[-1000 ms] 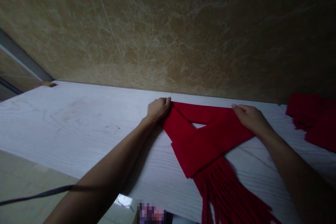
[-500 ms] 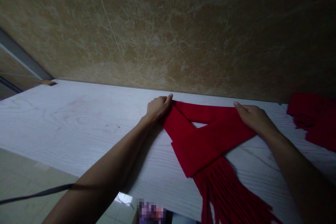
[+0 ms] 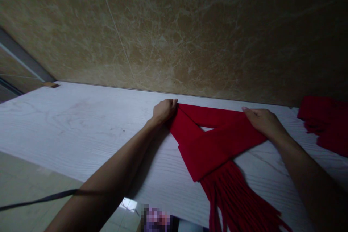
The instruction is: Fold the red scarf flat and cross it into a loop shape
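A red scarf (image 3: 214, 145) lies folded into a crossed shape on a white wood-grain table (image 3: 81, 127), its fringe (image 3: 233, 199) trailing toward the near edge. My left hand (image 3: 164, 111) is closed on the scarf's left fold corner, fingers curled over the cloth. At the right fold corner my right hand (image 3: 262, 121) rests on the scarf with fingers bent down over its edge, gripping it. A small gap of bare table shows between the crossed bands.
A second red fringed cloth (image 3: 324, 123) lies at the far right of the table. A tan marble-look wall (image 3: 174, 32) rises directly behind the table. A thin dark strap (image 3: 35, 201) crosses the lower left, over a pale floor.
Almost nothing has moved. My left hand's fingers curled slightly tighter on the fold corner, and the view shifted a little.
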